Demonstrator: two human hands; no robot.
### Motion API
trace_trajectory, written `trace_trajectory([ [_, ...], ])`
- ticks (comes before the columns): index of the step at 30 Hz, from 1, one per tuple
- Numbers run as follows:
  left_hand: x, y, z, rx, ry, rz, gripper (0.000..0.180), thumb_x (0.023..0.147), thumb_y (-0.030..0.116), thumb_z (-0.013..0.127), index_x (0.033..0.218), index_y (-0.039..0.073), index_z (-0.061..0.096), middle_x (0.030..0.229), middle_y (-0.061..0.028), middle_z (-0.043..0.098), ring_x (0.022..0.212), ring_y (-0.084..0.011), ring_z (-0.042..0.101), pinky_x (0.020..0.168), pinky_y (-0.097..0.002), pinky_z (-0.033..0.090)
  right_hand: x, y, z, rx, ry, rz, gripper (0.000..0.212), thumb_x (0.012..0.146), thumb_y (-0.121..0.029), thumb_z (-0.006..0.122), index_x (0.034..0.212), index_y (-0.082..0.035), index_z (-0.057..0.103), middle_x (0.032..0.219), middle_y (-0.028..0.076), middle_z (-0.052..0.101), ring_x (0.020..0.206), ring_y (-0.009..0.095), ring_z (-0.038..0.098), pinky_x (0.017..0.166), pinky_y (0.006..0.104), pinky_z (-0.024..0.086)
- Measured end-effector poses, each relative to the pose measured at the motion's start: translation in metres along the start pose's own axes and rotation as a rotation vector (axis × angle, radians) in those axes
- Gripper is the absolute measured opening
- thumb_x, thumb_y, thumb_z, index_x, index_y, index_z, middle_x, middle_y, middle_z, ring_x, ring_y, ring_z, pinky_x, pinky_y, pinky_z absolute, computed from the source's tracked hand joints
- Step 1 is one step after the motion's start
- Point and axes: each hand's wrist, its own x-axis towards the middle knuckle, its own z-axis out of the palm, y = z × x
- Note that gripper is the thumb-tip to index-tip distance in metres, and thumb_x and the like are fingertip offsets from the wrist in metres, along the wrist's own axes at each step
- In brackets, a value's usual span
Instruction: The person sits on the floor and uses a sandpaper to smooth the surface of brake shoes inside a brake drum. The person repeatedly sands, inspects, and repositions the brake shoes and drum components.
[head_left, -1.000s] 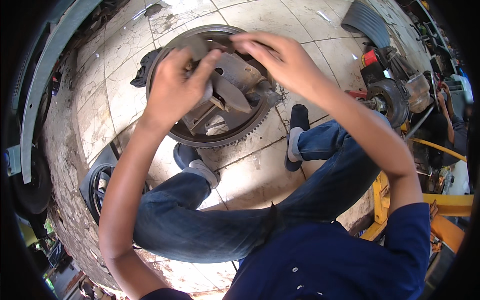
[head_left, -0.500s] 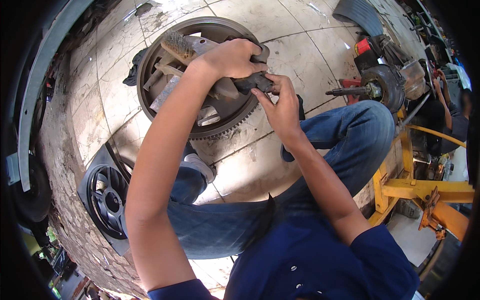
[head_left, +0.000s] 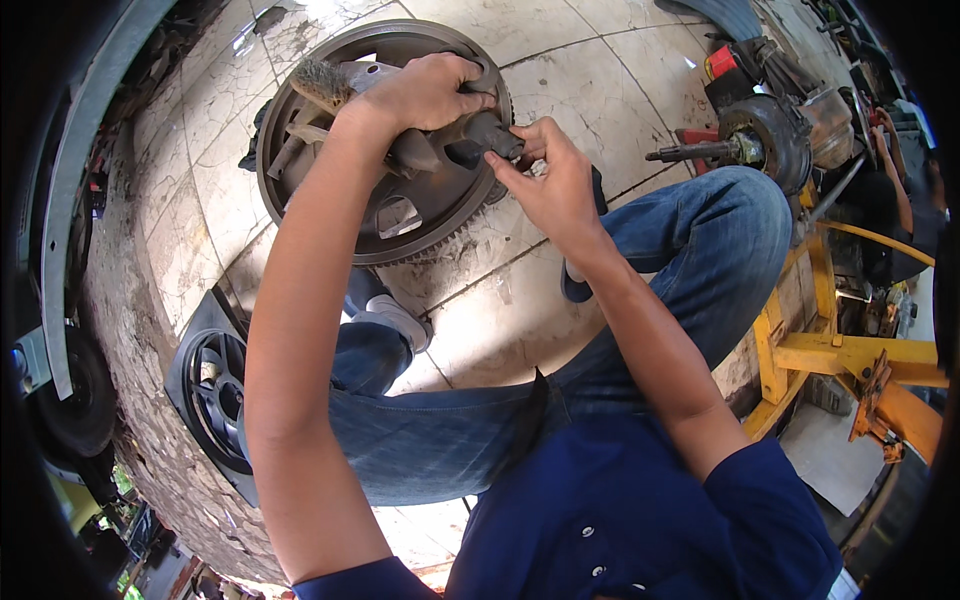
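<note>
Metal part [head_left: 484, 132], dk grey w/ stubby end, is at approx 12 o'clock in view, over the 3 o'clock side of a big toothed wheel [head_left: 450, 213]. R hand [head_left: 546, 182], at the part's 4 o'clock, pinches that stubby end btwn thumb + fingertips. L hand [head_left: 428, 92], at the part's 10 o'clock, lies back-up w/ fingers curled over; can't tell how firmly it grips, undersides hidden. Wheel sits on tile floor [head_left: 560, 80], rim teeth visible at its 5 o'clock. Brush [head_left: 320, 84] w/ stiff bristles lies across wheel at its 10 o'clock, partly behind L wrist. Dk cloth [head_left: 252, 142] just outside wheel's 9 o'clock

Further out, by view: hub w/ shaft [head_left: 742, 146] at 2 o'clock, shaft end pointing to 9; red + blk item [head_left: 722, 66] just above it. Ribbed grey piece [head_left: 712, 12] at 1 o'clock, cut off by top edge. Yellow frame [head_left: 848, 354] approx 3 o'clock. Co-worker's arm [head_left: 900, 190] btwn 2 and 3, rest blurry. Blk fan [head_left: 222, 392] at 8 o'clock, nr person's L elbow. Jeans [head_left: 430, 440] + navy shirt [head_left: 610, 500] fill approx 6 o'clock
</note>
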Motion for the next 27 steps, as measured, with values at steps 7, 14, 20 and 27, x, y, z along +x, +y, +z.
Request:
trace_trajectory([
  [7,-0.008,-0.007,-0.003,0.048,-0.004,0.018,0.049,0.085,0.043,0.07,0.119,0.007,0.065,0.112,-0.0204,0.065,0.111,-0.0378,0.06,0.094,-0.0443,0.047,0.002,-0.008,-0.001,-0.098,-0.007,-0.176,0.036,0.076,-0.012,0.081,0.102,-0.001,0.059,0.088,0.013,0.061,0.074,0.026,0.061,0.067,0.037,0.051],
  [14,-0.022,0.024,-0.012,0.175,-0.173,0.041,0.059,0.076,0.038,0.078,0.126,0.01,0.06,0.117,-0.017,0.06,0.119,-0.0356,0.054,0.096,-0.0439,0.045,-0.012,-0.012,-0.014,-0.124,-0.051,-0.097,0.043,0.074,-0.014,0.083,0.106,0.0,0.058,0.087,0.017,0.063,0.077,0.027,0.064,0.069,0.0363,0.052],
  [20,-0.012,0.014,-0.012,0.136,-0.261,0.086,0.067,0.07,0.028,0.084,0.128,0.007,0.057,0.122,-0.0169,0.059,0.119,-0.0367,0.055,0.095,-0.0459,0.046,0.017,-0.03,-0.027,-0.249,-0.335,0.153,0.04,0.083,-0.023,0.079,0.104,0.004,0.057,0.081,0.01,0.065,0.072,0.015,0.064,0.066,0.0311,0.051],
  [27,-0.016,0.026,-0.005,0.267,-0.202,0.04,0.069,0.069,0.025,0.085,0.13,0.01,0.056,0.124,-0.0155,0.059,0.117,-0.0353,0.057,0.096,-0.0437,0.048,0.006,-0.014,-0.013,0.307,-0.208,0.489,0.039,0.087,-0.024,0.077,0.104,0.004,0.055,0.079,0.009,0.064,0.067,0.012,0.061,0.06,0.0254,0.051],
])
